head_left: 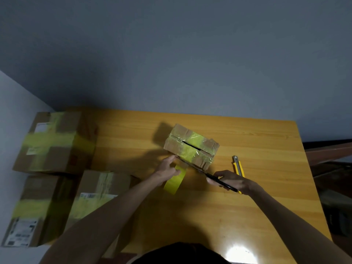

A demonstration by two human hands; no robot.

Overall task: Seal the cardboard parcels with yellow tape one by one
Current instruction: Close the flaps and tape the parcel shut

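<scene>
Sitting near the middle of the wooden table (247,206), the small cardboard parcel (190,143) has worn flaps, a dark open slit along its top, and a shiny yellow band across it. The left hand (167,171) pinches the yellow tape (174,181) just below the parcel's near edge, fingers together. The right hand (232,181) has its fingers curled around black scissors (200,170), whose blades reach the tape at that edge.

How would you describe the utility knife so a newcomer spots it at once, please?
On the wooden table, find the small taped parcel. Just right of it lies the utility knife, slim and yellow with a metal tip, lying loose, unlike the black scissors the right hand holds.
</scene>
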